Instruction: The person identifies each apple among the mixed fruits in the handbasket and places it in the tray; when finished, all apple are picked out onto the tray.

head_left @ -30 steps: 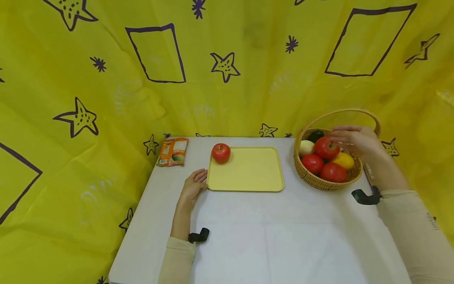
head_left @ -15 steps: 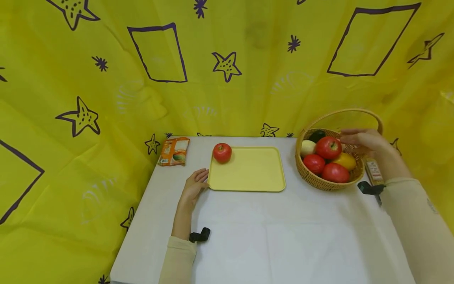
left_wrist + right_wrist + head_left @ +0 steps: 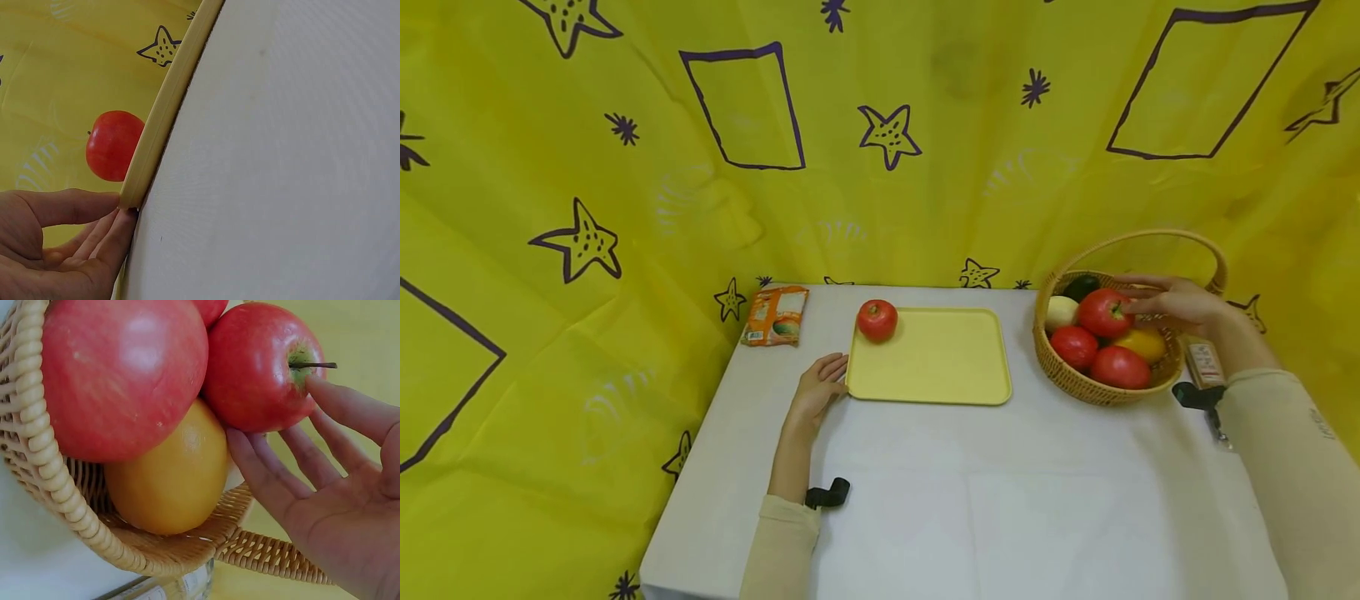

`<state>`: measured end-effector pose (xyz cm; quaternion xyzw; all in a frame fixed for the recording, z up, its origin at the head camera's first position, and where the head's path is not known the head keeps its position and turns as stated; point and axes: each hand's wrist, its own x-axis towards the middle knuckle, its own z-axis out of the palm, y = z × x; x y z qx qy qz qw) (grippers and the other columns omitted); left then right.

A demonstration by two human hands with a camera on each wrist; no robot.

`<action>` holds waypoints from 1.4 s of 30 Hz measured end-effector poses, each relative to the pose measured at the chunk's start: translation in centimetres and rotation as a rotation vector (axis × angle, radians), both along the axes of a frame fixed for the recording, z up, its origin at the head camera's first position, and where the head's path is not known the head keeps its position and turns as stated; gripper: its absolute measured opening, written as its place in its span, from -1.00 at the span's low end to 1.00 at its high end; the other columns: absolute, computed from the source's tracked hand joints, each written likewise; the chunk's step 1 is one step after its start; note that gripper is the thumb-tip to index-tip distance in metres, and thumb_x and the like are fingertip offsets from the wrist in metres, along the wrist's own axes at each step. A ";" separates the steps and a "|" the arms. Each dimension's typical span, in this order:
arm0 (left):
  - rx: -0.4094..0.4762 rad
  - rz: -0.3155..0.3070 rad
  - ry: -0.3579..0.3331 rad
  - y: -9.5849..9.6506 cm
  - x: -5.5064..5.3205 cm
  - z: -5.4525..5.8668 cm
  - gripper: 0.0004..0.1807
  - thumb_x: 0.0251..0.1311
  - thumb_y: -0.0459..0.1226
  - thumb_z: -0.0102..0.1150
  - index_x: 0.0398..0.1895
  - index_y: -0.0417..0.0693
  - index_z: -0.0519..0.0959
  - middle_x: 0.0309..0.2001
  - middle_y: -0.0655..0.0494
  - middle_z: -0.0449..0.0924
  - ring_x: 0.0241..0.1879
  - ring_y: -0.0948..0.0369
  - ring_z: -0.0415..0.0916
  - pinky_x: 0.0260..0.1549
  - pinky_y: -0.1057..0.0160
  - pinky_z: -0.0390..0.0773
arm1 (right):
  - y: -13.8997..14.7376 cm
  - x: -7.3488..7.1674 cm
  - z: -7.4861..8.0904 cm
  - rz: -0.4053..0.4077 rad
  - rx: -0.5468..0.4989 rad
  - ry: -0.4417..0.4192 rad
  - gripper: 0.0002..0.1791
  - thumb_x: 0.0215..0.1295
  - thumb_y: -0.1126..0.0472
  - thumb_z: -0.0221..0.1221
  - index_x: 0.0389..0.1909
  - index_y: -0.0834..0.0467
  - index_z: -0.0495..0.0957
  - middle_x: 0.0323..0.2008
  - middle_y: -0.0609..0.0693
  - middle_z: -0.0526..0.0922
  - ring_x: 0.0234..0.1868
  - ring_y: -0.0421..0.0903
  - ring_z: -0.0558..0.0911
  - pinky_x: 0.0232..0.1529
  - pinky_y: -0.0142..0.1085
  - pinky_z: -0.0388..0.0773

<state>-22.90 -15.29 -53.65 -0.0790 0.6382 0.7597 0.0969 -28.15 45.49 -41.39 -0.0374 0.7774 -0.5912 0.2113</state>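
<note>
My left hand lies beside the yellow tray, its fingers and thumb touching the tray's left edge near the front corner. In the left wrist view the thumb tip rests against the tray's rim. A red apple sits in the tray's back left corner. My right hand reaches into the wicker basket at a red apple on top of the fruit. The thumb touches this apple near its stem; the fairly straight fingers extend along its underside.
The basket also holds red fruits, a yellow fruit, a pale fruit and a dark green one. Its handle arches behind my hand. A labelled item lies right of it. An orange packet lies back left.
My right hand has come lower at the right side of the top apple, uncovering more of it and of the labelled item. The left hand stays at the tray. The view shifts slightly.
</note>
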 end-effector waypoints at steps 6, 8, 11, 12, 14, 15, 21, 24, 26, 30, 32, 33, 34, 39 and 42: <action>-0.003 -0.002 -0.003 0.2 0.0 0.1 -0.19 0.09 -0.79 0.03 0.50 -0.34 0.28 0.46 -0.27 0.38 0.49 -0.06 0.32 0.02 0.37 0.59 | 0.1 0.0 -0.1 0.007 0.077 -0.012 -0.46 0.54 0.29 0.15 0.39 -0.30 0.47 -0.02 -0.45 0.60 -0.01 -0.35 0.66 0.07 -0.25 0.68; -0.004 -0.005 -0.005 0.3 0.1 0.2 -0.19 0.10 -0.79 0.03 0.50 -0.34 0.28 0.47 -0.27 0.38 0.49 -0.06 0.32 0.02 0.37 0.59 | 0.1 0.1 -0.2 0.026 0.082 -0.002 -0.46 0.55 0.29 0.14 0.42 -0.26 0.45 0.00 -0.46 0.59 0.00 -0.36 0.66 0.07 -0.27 0.68; -0.001 -0.009 -0.003 0.3 0.1 0.3 -0.18 0.10 -0.79 0.03 0.51 -0.35 0.27 0.47 -0.27 0.37 0.50 -0.06 0.31 0.03 0.37 0.59 | 0.1 0.4 -0.2 0.039 0.091 0.024 -0.48 0.56 0.28 0.13 0.39 -0.26 0.44 0.01 -0.47 0.59 0.00 -0.36 0.66 0.05 -0.30 0.68; 0.001 -0.010 -0.001 0.3 0.1 0.3 -0.18 0.09 -0.78 0.03 0.51 -0.35 0.27 0.47 -0.27 0.37 0.50 -0.06 0.31 0.04 0.36 0.59 | 0.1 0.4 -0.3 0.034 0.093 0.034 -0.49 0.55 0.28 0.13 0.38 -0.26 0.45 0.01 -0.47 0.59 0.00 -0.36 0.67 0.05 -0.31 0.68; 0.001 -0.013 0.004 0.3 0.1 0.3 -0.19 0.10 -0.78 0.04 0.51 -0.36 0.27 0.47 -0.28 0.36 0.50 -0.07 0.30 0.05 0.35 0.59 | 0.0 0.5 -0.3 0.019 0.099 0.055 -0.49 0.55 0.29 0.15 0.35 -0.27 0.46 0.00 -0.46 0.59 -0.01 -0.35 0.67 0.04 -0.30 0.69; 0.004 -0.014 0.005 0.3 0.1 0.3 -0.19 0.10 -0.78 0.04 0.51 -0.36 0.26 0.48 -0.28 0.36 0.50 -0.07 0.30 0.06 0.35 0.59 | -0.1 0.6 -0.3 0.009 0.098 0.064 -0.50 0.54 0.29 0.16 0.34 -0.28 0.47 0.00 -0.45 0.60 -0.02 -0.35 0.67 0.03 -0.29 0.69; 0.009 -0.012 -0.001 0.2 0.0 0.3 -0.18 0.10 -0.78 0.03 0.51 -0.35 0.26 0.48 -0.27 0.36 0.50 -0.06 0.30 0.00 0.38 0.60 | -0.4 0.6 -0.4 -0.037 0.092 0.080 -0.50 0.53 0.29 0.18 0.32 -0.28 0.48 -0.04 -0.45 0.62 -0.04 -0.33 0.69 0.02 -0.20 0.72; 0.009 -0.011 -0.002 0.1 0.0 0.2 -0.19 0.09 -0.79 0.03 0.51 -0.37 0.26 0.48 -0.29 0.35 0.50 -0.07 0.29 -0.01 0.38 0.60 | -0.6 0.6 -0.5 -0.046 0.087 0.079 -0.51 0.52 0.28 0.19 0.31 -0.29 0.48 -0.06 -0.47 0.63 -0.05 -0.33 0.70 0.01 -0.19 0.72; 0.009 -0.007 -0.003 0.1 0.0 0.2 -0.18 0.09 -0.79 0.03 0.50 -0.37 0.27 0.48 -0.29 0.35 0.50 -0.07 0.30 0.00 0.38 0.60 | -0.7 0.6 -0.5 -0.048 0.078 0.079 -0.50 0.51 0.28 0.20 0.31 -0.29 0.49 -0.06 -0.47 0.65 -0.05 -0.32 0.71 -0.01 -0.19 0.73; 0.005 0.001 -0.006 0.0 0.1 0.3 -0.19 0.09 -0.79 0.03 0.50 -0.35 0.28 0.47 -0.27 0.36 0.50 -0.06 0.30 0.04 0.36 0.60 | -0.7 0.6 -0.4 -0.043 0.046 0.083 -0.49 0.51 0.32 0.19 0.32 -0.27 0.48 -0.05 -0.46 0.66 -0.05 -0.32 0.71 -0.04 -0.19 0.74; 0.002 0.002 -0.006 0.0 0.1 0.4 -0.18 0.09 -0.78 0.04 0.51 -0.34 0.28 0.47 -0.26 0.37 0.50 -0.05 0.31 0.05 0.35 0.59 | -0.7 0.6 -0.4 -0.047 0.034 0.085 -0.49 0.50 0.34 0.19 0.28 -0.27 0.50 -0.06 -0.45 0.67 -0.06 -0.32 0.72 -0.06 -0.20 0.74; 0.000 0.001 -0.005 0.0 0.1 0.4 -0.18 0.10 -0.78 0.04 0.51 -0.35 0.27 0.47 -0.26 0.37 0.50 -0.05 0.31 0.05 0.35 0.59 | -0.7 0.7 -0.3 -0.050 0.032 0.084 -0.50 0.50 0.35 0.19 0.25 -0.28 0.51 -0.07 -0.45 0.67 -0.07 -0.32 0.71 -0.07 -0.20 0.74; -0.002 0.001 -0.006 0.0 0.1 0.4 -0.18 0.10 -0.78 0.04 0.51 -0.34 0.27 0.47 -0.26 0.37 0.49 -0.05 0.31 0.05 0.35 0.59 | -0.8 0.7 -0.2 -0.049 0.028 0.083 -0.50 0.50 0.36 0.18 0.25 -0.28 0.52 -0.07 -0.44 0.67 -0.07 -0.32 0.71 -0.07 -0.19 0.74; 0.001 -0.001 0.000 0.1 0.1 0.3 -0.19 0.10 -0.78 0.04 0.51 -0.36 0.27 0.47 -0.27 0.37 0.50 -0.06 0.31 0.05 0.34 0.58 | -0.9 1.0 0.2 -0.073 0.024 0.071 -0.51 0.49 0.38 0.18 0.14 -0.32 0.58 -0.09 -0.42 0.67 -0.08 -0.33 0.71 -0.07 -0.14 0.75; 0.003 -0.007 0.007 0.0 0.0 0.2 -0.19 0.10 -0.78 0.04 0.51 -0.37 0.26 0.48 -0.28 0.36 0.50 -0.06 0.30 0.07 0.33 0.58 | -1.0 1.3 0.6 -0.090 0.029 0.064 -0.51 0.49 0.37 0.18 0.10 -0.36 0.60 -0.10 -0.42 0.67 -0.09 -0.33 0.71 -0.08 -0.14 0.75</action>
